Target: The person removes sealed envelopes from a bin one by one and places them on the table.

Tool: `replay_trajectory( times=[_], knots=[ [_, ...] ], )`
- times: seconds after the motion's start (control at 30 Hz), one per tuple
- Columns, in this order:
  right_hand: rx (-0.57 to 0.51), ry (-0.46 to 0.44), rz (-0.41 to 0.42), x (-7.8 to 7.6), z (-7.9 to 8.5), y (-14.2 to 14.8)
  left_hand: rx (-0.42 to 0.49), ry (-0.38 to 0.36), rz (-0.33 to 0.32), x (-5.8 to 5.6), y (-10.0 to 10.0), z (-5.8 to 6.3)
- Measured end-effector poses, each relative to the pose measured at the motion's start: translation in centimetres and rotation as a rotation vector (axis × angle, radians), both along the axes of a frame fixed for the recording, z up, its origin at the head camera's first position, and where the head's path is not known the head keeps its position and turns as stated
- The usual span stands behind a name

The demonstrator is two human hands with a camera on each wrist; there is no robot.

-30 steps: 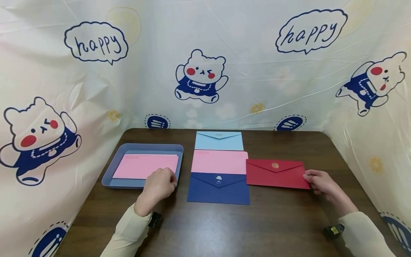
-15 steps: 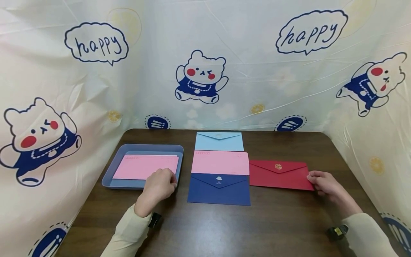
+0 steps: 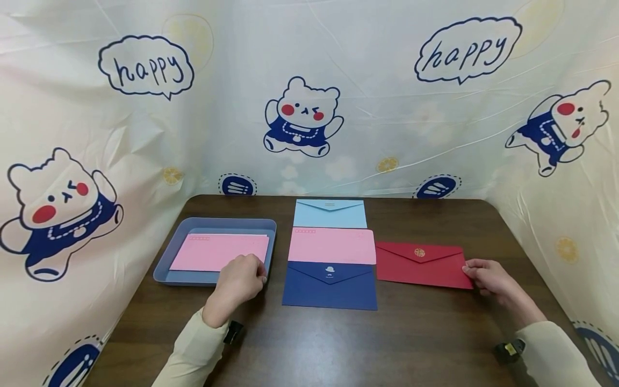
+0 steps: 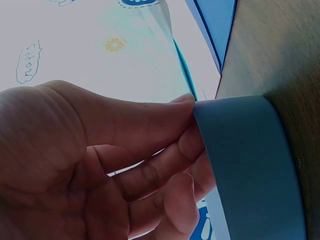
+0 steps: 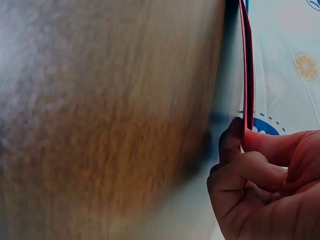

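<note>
Left of the navy envelope (image 3: 330, 293) on the dark wooden surface (image 3: 329, 344) sits a blue-grey tray (image 3: 188, 278), a pink envelope (image 3: 208, 252) lying flat in it. The person's left hand (image 3: 239, 277) is at the tray's corner nearest the navy envelope, thumb and fingers closed together on the rim. Just behind the navy envelope lies another pink one (image 3: 331, 246), and behind that a light blue one (image 3: 330, 215), the three lined up in a column. Right of the navy envelope, just beside its edge, is a red envelope (image 3: 420, 266) with a gold emblem, flap side up. Farther right, the right hand (image 3: 488, 278) pinches its outer edge between thumb and forefinger, fingers bent, that gap taken up by the envelope. I can't tell whether it touches the surface.
</note>
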State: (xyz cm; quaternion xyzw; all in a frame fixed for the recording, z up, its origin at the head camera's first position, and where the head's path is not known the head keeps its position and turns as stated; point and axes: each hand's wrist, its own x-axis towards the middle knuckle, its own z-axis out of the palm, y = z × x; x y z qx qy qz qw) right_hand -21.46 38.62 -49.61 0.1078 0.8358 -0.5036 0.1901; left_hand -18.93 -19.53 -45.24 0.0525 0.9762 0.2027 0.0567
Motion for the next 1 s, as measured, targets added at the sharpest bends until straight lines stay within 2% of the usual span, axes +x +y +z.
replay_trajectory(
  times=[0.57,0.67,0.83,1.0],
  knots=[
    [0.048,0.000,-0.032,-0.02,0.14,0.20,0.005,-0.009,0.006,-0.01,0.01,0.01],
    [0.131,0.051,-0.020,-0.08,0.12,0.06,0.006,-0.009,0.005,0.00,0.03,0.06],
    [0.333,0.154,0.015,-0.21,-0.04,-0.27,0.005,0.000,0.004,0.05,0.04,0.09],
    [0.465,0.216,0.067,-0.31,0.03,-0.45,-0.002,0.011,-0.002,0.03,0.04,0.04]
  ],
)
